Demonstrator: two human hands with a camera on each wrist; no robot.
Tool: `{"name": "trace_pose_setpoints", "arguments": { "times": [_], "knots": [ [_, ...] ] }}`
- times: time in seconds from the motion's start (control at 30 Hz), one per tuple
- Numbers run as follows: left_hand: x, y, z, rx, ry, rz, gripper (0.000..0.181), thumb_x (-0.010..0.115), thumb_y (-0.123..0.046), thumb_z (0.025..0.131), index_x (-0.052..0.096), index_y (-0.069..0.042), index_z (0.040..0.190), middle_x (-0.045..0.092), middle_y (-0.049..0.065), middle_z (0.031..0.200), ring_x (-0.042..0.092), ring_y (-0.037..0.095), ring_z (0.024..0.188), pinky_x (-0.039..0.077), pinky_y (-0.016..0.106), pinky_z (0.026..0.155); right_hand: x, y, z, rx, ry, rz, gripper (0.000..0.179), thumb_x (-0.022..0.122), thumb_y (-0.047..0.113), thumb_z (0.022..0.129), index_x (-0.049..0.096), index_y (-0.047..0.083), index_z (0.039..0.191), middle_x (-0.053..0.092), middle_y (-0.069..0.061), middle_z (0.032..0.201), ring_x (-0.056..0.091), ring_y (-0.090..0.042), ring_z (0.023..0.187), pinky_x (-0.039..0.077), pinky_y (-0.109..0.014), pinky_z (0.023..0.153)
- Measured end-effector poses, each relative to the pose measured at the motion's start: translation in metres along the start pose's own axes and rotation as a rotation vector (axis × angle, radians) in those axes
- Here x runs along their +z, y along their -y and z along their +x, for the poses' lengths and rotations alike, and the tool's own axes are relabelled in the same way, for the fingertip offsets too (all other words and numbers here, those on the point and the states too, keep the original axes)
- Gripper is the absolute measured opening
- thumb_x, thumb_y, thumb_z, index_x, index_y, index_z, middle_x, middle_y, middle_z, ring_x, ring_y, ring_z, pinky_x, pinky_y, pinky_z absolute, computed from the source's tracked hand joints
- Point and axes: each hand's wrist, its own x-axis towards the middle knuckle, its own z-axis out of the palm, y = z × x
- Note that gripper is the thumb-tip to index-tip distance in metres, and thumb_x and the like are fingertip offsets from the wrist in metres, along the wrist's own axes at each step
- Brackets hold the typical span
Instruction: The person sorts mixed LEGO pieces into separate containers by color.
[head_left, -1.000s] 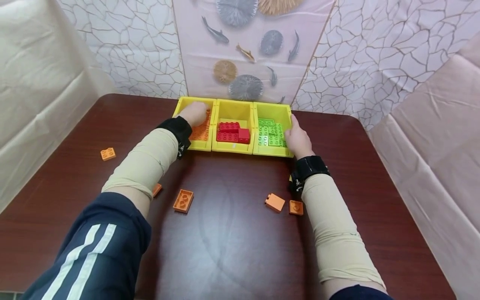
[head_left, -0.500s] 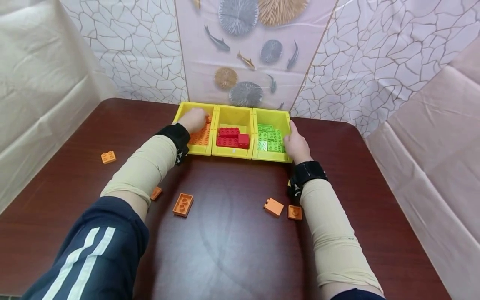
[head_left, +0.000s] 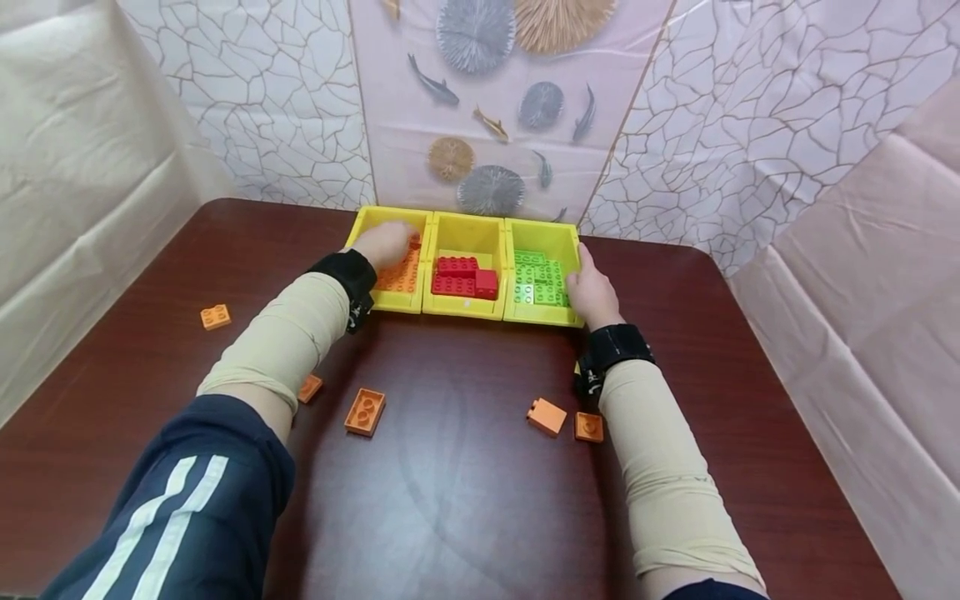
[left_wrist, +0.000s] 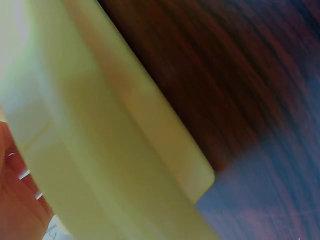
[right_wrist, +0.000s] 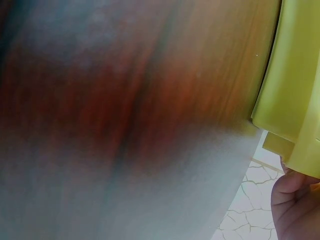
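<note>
My left hand reaches into the left compartment of a yellow three-part bin, over orange building bricks laid studs up. Its curled fingers are at an orange brick near the divider, with the fingertips mostly hidden. In the left wrist view, the yellow wall covers much of this hand. On the far right, my right hand grips the bin's outer side wall, beside the green bricks. Part of that hand shows at the bin's corner in the right wrist view.
Red bricks lie in the middle compartment. On the dark wooden table are loose orange bricks: one far left, one beside the left forearm, an upturned one and two near the right forearm. A patterned cloth hangs behind the bin.
The head view has tilted, so the whole scene sits slightly lower in it. Both hands keep about the same places at the bin, and the loose bricks have not moved.
</note>
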Motion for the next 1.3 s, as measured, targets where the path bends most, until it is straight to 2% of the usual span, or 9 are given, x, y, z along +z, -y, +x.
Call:
{"name": "trace_pose_setpoints", "arguments": {
  "times": [0.33, 0.6, 0.73, 0.8, 0.9, 1.03, 1.1, 1.2, 1.3],
  "knots": [
    [-0.002, 0.001, -0.003, 0.073, -0.023, 0.026, 0.028, 0.038, -0.003, 0.093, 0.063, 0.001, 0.106, 0.059, 0.018, 0.108, 0.052, 0.031, 0.103, 0.038, 0.041, 0.095, 0.001, 0.000, 0.000, -0.003, -0.005, -0.007, 0.061, 0.032, 0.021, 0.099, 0.001, 0.025, 0.151, 0.054, -0.018, 0.080, 0.048, -0.031, 0.062, 0.036, -0.038, 0.059],
    [-0.004, 0.002, -0.017, 0.055, -0.048, -0.030, 0.025, 0.039, -0.002, 0.091, 0.061, -0.002, 0.101, 0.059, 0.013, 0.104, 0.051, 0.027, 0.100, 0.038, 0.040, 0.092, 0.005, -0.004, -0.001, -0.001, -0.002, 0.004, 0.061, 0.032, 0.021, 0.099, 0.001, 0.025, 0.151, 0.054, -0.018, 0.080, 0.048, -0.031, 0.062, 0.036, -0.037, 0.058],
    [-0.011, -0.010, -0.038, 0.108, -0.163, -0.060, 0.022, 0.040, -0.006, 0.093, 0.061, -0.002, 0.099, 0.057, 0.011, 0.099, 0.051, 0.025, 0.095, 0.040, 0.039, 0.087, 0.003, -0.003, 0.000, -0.008, -0.013, -0.002, 0.060, 0.032, 0.021, 0.099, 0.001, 0.025, 0.151, 0.054, -0.018, 0.081, 0.048, -0.031, 0.062, 0.036, -0.037, 0.058],
    [-0.016, -0.023, -0.054, 0.198, -0.251, -0.072, 0.019, 0.043, -0.006, 0.093, 0.061, -0.002, 0.098, 0.057, 0.010, 0.097, 0.052, 0.024, 0.092, 0.042, 0.038, 0.083, 0.002, 0.000, 0.003, -0.015, -0.010, 0.002, 0.061, 0.031, 0.021, 0.099, 0.000, 0.026, 0.151, 0.054, -0.019, 0.081, 0.047, -0.031, 0.062, 0.036, -0.037, 0.058],
    [-0.014, -0.054, -0.079, 0.433, -0.314, -0.064, 0.016, 0.049, -0.004, 0.090, 0.062, -0.004, 0.099, 0.059, 0.008, 0.096, 0.055, 0.022, 0.091, 0.045, 0.035, 0.080, 0.001, 0.003, 0.007, -0.029, -0.007, 0.003, 0.061, 0.031, 0.021, 0.098, 0.000, 0.027, 0.150, 0.054, -0.018, 0.080, 0.047, -0.030, 0.061, 0.036, -0.036, 0.058],
    [0.001, -0.114, -0.107, 0.826, -0.154, 0.110, 0.018, 0.055, -0.008, 0.087, 0.063, -0.007, 0.103, 0.060, 0.004, 0.097, 0.058, 0.018, 0.088, 0.047, 0.032, 0.076, -0.002, 0.005, 0.008, -0.031, -0.014, -0.001, 0.060, 0.030, 0.022, 0.099, -0.001, 0.027, 0.150, 0.053, -0.018, 0.081, 0.047, -0.031, 0.062, 0.036, -0.036, 0.059],
    [0.013, -0.144, -0.118, 0.982, -0.067, 0.215, 0.016, 0.053, -0.011, 0.088, 0.063, -0.010, 0.100, 0.060, 0.002, 0.094, 0.058, 0.018, 0.084, 0.047, 0.031, 0.072, -0.003, 0.005, 0.007, -0.017, -0.014, -0.003, 0.060, 0.029, 0.022, 0.099, -0.001, 0.027, 0.150, 0.053, -0.018, 0.081, 0.047, -0.031, 0.063, 0.036, -0.037, 0.059],
    [0.031, -0.181, -0.129, 1.096, -0.029, 0.348, 0.015, 0.051, -0.017, 0.089, 0.064, -0.014, 0.096, 0.059, -0.001, 0.092, 0.057, 0.018, 0.081, 0.046, 0.031, 0.069, -0.002, 0.004, 0.004, -0.002, -0.004, -0.003, 0.060, 0.029, 0.022, 0.099, -0.001, 0.028, 0.150, 0.053, -0.018, 0.082, 0.047, -0.032, 0.064, 0.036, -0.038, 0.060],
    [0.045, -0.209, -0.133, 1.087, -0.037, 0.419, 0.019, 0.051, -0.021, 0.090, 0.065, -0.018, 0.102, 0.060, -0.002, 0.097, 0.057, 0.019, 0.088, 0.046, 0.032, 0.071, 0.001, 0.002, 0.002, 0.005, 0.005, -0.003, 0.059, 0.028, 0.022, 0.099, -0.001, 0.029, 0.150, 0.053, -0.018, 0.082, 0.047, -0.032, 0.065, 0.036, -0.037, 0.061]
  ]
}}
